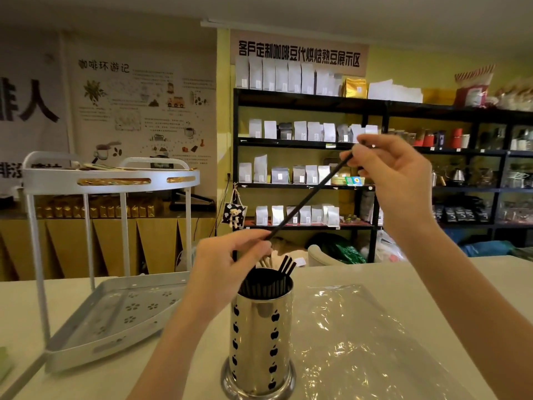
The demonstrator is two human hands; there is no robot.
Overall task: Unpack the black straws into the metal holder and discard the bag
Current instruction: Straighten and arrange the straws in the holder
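A shiny metal holder [261, 339] with black apple cut-outs stands on the table in front of me, holding many black straws [266, 285]. One single black straw [310, 197] slants above it. My right hand [395, 171] pinches its upper end, and my left hand [230, 264] grips its lower end just over the holder's rim. A clear plastic bag [354, 336] lies flat and crinkled on the table, right of the holder.
A white two-tier corner rack [109, 180] stands on the table at left, its lower tray [124, 310] close to my left forearm. Behind the table, black shelves [305, 144] carry white bags and jars. Posters cover the left wall.
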